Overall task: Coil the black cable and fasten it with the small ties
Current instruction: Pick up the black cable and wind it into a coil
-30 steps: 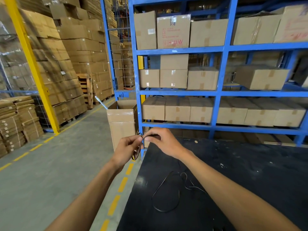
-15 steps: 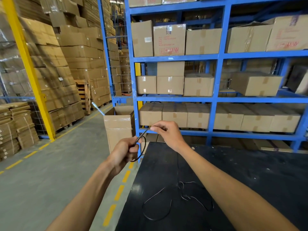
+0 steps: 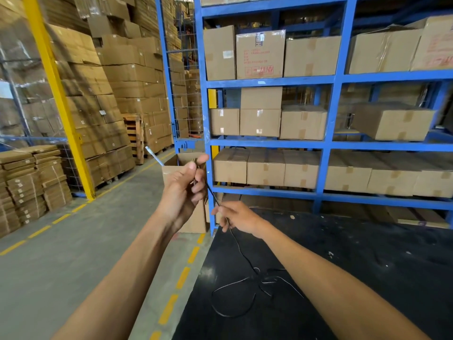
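A thin black cable (image 3: 241, 251) runs from my raised left hand down through my right hand to loose loops lying on the black table (image 3: 367, 278). My left hand (image 3: 182, 190) is closed around the coiled part of the cable, held up above the table's left edge. My right hand (image 3: 239, 217) is lower and to the right, pinching the cable just above the table's far left corner. The stretch between the two hands is taut. The coil itself is mostly hidden by my left fingers. I see no small ties.
A blue rack (image 3: 328, 143) stacked with cardboard boxes stands right behind the table. An open cardboard box (image 3: 193, 222) sits on the floor by the table's corner. A grey aisle with yellow dashes (image 3: 182, 277) runs on the left, past stacked cartons and a yellow post (image 3: 58, 99).
My right hand has dropped from level with the left hand down to the table corner, sliding along the cable. The left hand has risen a little, and the open loop has closed into it.
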